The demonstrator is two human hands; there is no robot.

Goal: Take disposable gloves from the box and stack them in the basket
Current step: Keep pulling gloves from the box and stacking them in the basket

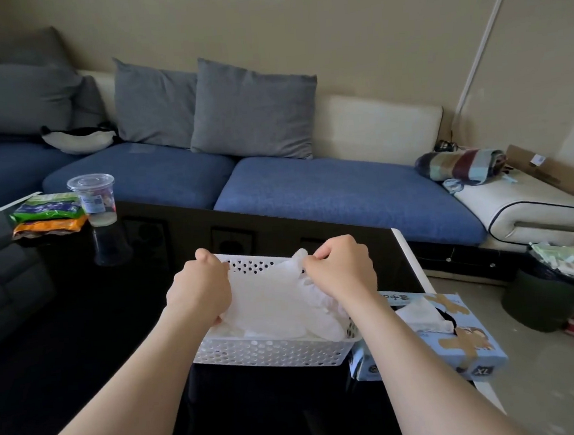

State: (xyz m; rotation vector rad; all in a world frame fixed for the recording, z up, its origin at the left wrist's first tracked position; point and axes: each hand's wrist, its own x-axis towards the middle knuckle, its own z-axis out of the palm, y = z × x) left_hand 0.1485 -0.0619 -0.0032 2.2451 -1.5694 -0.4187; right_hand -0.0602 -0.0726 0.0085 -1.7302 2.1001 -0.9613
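Observation:
A white perforated basket [272,352] stands on the black glossy table, with pale translucent gloves piled in it. Over the basket, a translucent disposable glove [267,294] is stretched between both hands. My left hand [201,285] grips its left edge with curled fingers. My right hand [341,268] pinches its right side near the glove's fingers. Right of the basket lies a light blue glove box [467,340], marked XL, with a white glove [420,313] sticking out of its opening.
The black table [82,336] carries a clear plastic cup [95,201] and snack packets [50,215] at its far left. A blue sofa [310,188] with grey cushions runs behind. A dark bin [546,296] full of waste stands on the floor at right.

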